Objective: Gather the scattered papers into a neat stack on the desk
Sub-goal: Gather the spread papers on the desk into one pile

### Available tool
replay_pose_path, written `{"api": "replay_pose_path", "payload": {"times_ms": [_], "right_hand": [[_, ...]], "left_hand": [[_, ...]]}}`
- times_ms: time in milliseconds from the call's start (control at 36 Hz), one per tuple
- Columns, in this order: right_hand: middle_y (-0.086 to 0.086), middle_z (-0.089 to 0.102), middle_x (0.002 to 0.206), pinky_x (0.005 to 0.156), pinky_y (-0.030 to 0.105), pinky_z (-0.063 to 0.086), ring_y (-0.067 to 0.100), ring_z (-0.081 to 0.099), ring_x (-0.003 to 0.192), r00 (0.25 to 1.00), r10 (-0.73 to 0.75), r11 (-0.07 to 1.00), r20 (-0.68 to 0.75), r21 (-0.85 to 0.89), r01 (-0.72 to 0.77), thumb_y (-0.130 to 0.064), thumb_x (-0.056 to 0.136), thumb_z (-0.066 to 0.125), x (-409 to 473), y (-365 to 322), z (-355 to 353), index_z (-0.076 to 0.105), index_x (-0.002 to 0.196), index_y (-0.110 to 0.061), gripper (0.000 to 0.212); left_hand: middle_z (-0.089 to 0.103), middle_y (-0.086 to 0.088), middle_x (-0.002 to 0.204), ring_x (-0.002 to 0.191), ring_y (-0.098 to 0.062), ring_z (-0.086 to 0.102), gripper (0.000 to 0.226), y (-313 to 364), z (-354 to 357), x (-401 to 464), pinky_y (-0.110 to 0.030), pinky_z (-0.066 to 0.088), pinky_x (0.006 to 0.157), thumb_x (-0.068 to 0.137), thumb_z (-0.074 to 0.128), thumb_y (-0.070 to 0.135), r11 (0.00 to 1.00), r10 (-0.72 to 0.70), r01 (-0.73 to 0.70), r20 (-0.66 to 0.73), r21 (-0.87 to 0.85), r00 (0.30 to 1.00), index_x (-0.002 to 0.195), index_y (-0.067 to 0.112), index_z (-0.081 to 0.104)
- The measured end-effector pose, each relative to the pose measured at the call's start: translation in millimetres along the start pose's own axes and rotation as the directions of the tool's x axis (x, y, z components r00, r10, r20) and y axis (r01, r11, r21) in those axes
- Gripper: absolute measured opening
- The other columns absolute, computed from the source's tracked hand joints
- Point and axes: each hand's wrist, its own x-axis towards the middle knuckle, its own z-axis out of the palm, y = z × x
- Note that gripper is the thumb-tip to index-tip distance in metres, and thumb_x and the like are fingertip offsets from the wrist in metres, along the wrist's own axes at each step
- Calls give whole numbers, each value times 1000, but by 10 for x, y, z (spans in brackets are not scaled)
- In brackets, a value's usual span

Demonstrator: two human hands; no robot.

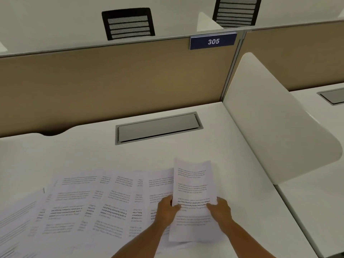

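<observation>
Printed sheets fanned across a white bench (93, 149), one sheet held up at the right end.

Overlapping scattered papers (83, 205) spread from the left edge toward the middle. The left hand (165, 209) and right hand (220, 210) pinch the raised sheet (193, 192) by its side edges, fingers (176, 206) closed on it, lifted slightly above the others.
</observation>
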Motion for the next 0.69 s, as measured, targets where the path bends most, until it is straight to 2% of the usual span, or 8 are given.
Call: {"api": "replay_pose_path", "payload": {"times_ms": [111,194,250,333,417,472,583,694], "right_hand": [[7,71,113,82,31,52,24,66,98,996,-87,995,21,54,86,-13,94,60,-135,-19,69,64,122,-10,28],[1,70,104,74,25,50,17,66,91,991,-125,991,44,60,122,-12,95,60,-239,-54,168,64,121,-12,26],[1,71,105,71,23,50,15,67,91,989,-138,989,62,52,135,-12,95,60,-288,-79,259,64,121,-12,27],[6,70,113,78,27,50,20,66,96,987,-148,989,61,22,147,-12,95,60,-354,-121,407,63,123,-10,29],[8,70,116,79,29,51,21,65,96,985,-161,987,57,-21,162,-13,95,59,-397,-161,539,62,124,-9,29],[10,67,123,91,36,54,26,65,107,985,-160,985,63,-59,164,-14,96,59,-406,-176,608,59,131,-7,36],[14,65,125,99,48,53,32,63,112,986,-156,974,57,-156,163,-13,95,57,-396,-188,701,59,128,-5,34],[19,63,123,105,46,47,35,60,112,987,-160,935,-10,-322,149,-19,94,60,-353,-179,762,63,120,-4,30]], "left_hand": [[71,-2,117,101,-12,67,29,-59,-133,-89,-8,52,77,91,67,11,999,18,-18,-6,-34,1000,120,12,67],[70,-3,120,105,-15,67,31,-136,-247,-168,-21,55,90,93,66,13,999,11,-12,-32,-39,999,124,11,65],[71,-3,120,103,-13,67,31,-220,-317,-232,-16,54,85,93,65,12,998,3,-7,-65,-58,998,123,12,65],[69,-4,118,102,-14,65,31,-345,-408,-331,-14,53,82,92,66,11,997,-38,27,-152,-76,988,123,12,64],[60,-6,120,109,-19,61,30,-431,-477,-400,-30,53,98,91,67,11,998,-61,52,-232,-47,971,121,10,62],[55,-10,124,110,-20,57,29,-472,-505,-410,-38,51,103,90,68,11,997,-79,81,-261,-4,962,118,8,61],[47,-10,136,121,-26,53,35,-506,-523,-395,-35,49,106,89,71,21,975,-129,177,-311,132,942,120,8,64],[36,-9,146,130,-28,42,42,-490,-482,-384,-35,43,107,92,66,29,947,-168,244,-325,207,931,128,10,59]]}}
